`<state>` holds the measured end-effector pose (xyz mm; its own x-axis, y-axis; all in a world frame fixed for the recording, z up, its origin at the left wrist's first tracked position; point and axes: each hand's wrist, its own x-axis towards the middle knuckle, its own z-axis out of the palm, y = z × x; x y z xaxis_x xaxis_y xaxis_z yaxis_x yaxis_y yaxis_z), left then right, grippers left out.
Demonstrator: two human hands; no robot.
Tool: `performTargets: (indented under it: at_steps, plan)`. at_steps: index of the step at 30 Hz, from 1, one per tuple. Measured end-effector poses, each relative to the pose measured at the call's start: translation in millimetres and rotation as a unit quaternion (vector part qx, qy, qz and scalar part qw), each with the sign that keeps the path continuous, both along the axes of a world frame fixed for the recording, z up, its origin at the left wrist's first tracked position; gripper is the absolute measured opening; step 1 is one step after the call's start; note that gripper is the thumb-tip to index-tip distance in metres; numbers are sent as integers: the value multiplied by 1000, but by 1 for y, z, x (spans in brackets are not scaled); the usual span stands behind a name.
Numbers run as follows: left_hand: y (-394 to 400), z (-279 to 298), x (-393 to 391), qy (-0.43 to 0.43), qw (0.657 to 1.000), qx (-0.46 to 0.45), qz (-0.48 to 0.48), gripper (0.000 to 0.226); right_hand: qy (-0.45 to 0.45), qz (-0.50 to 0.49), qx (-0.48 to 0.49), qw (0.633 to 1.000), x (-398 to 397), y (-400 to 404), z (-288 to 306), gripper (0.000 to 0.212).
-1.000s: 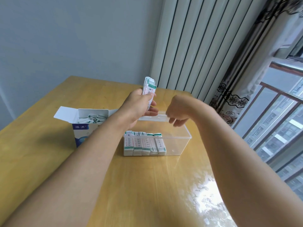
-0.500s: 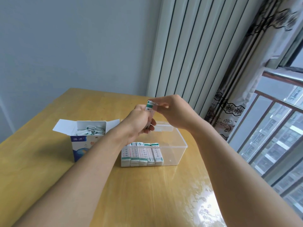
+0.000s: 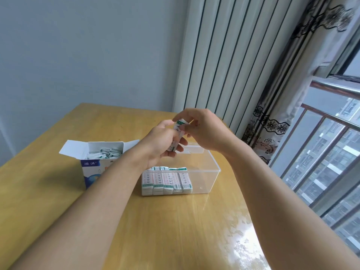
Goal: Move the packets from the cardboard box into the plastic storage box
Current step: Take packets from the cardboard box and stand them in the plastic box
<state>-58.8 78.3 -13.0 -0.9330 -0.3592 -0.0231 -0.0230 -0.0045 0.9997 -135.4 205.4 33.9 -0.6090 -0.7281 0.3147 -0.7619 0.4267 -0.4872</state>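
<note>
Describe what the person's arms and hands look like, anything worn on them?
Both forearms are bare to the frame's lower edge, with no sleeves in view. The left hand and right hand show no gloves, rings, watch or bracelet.

I see a glossy yellow wooden counter [image 3: 175, 230], pale grey-blue wall [image 3: 87, 55], striped white curtain [image 3: 233, 55], railed window [image 3: 331, 152].

Soft daylight from window [image 3: 331, 172]; glare on table [image 3: 239, 244]; edges bowed.

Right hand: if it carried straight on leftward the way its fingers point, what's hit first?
The small stack of packets that the left hand holds; the right hand fingers already pinch its top end.
</note>
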Motion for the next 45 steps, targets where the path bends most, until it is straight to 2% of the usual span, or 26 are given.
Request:
performTargets:
  at_steps: [4, 8, 12, 15, 18, 21, 25, 29, 34, 40, 45]
  plan:
    - [-4, 9, 11, 1, 1000, -7, -9, 35, 29, -4, -2, 1000, 3, -7, 6, 22]
    - [-17, 23, 35, 8, 1000, -30, -5, 26, 25, 29, -60, 997, 16, -23, 16, 27]
    - [-46, 30, 62, 3, 995, -79, 58, 20, 14, 82, -105, 991, 35, -56, 19, 23]
    - [-84, 29, 82, 13, 982, -106, 153, 23, 13, 80, -129, 988, 49, -84, 10, 16]
    - [-117, 22, 96, 32, 971, -92, 220, 24, 30, 92, -11, 995, 63, -111, -13, 17]
    - [-135, 16, 98, 35, 969, -69, 237, 22, 61, 107, 127, 984, 74, -133, -34, 27]
    - [-147, 14, 98, 37, 970, -63, 234, 22, 98, 98, 192, 972, 79, -149, -40, 33]
    - [-149, 11, 96, 39, 973, -45, 222, 21, 80, 107, 244, 961, 80, -156, -43, 29]
    - [-149, 10, 94, 39, 976, -38, 212, 21, 72, 86, 226, 968, 80, -158, -44, 19]
    - [-147, 10, 96, 35, 974, -48, 218, 22, 25, 73, 145, 986, 78, -146, -39, 4]
    - [-145, 9, 95, 29, 975, -64, 210, 22, 20, 69, 99, 992, 74, -140, -38, 6]
